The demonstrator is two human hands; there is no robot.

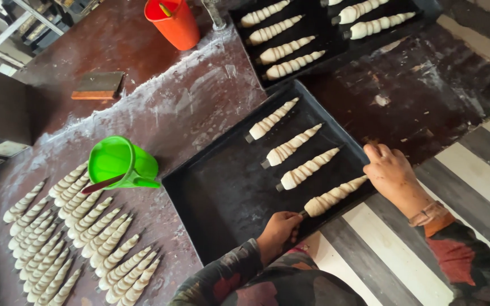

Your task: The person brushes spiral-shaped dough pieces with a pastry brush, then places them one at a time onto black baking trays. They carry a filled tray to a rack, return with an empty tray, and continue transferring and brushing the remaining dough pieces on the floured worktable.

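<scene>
Hands placing a dough cone on a black tray

The left hand (278, 231) and right hand (391, 173) hold the dough cone (333, 196) by its two ends over the black tray (216, 198).

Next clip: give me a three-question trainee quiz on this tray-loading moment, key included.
1. How many dough-wrapped cones lie on the near black tray, counting the one in hand?
2. True or false: the green cup stands on the near black tray.
3. Which hand is on the wide end of the held cone? A) the left hand B) the right hand C) neither

Key
1. Four.
2. False: it stands on the floured table, beside the rows of cones.
3. A; the right hand is at the pointed tip.
</scene>
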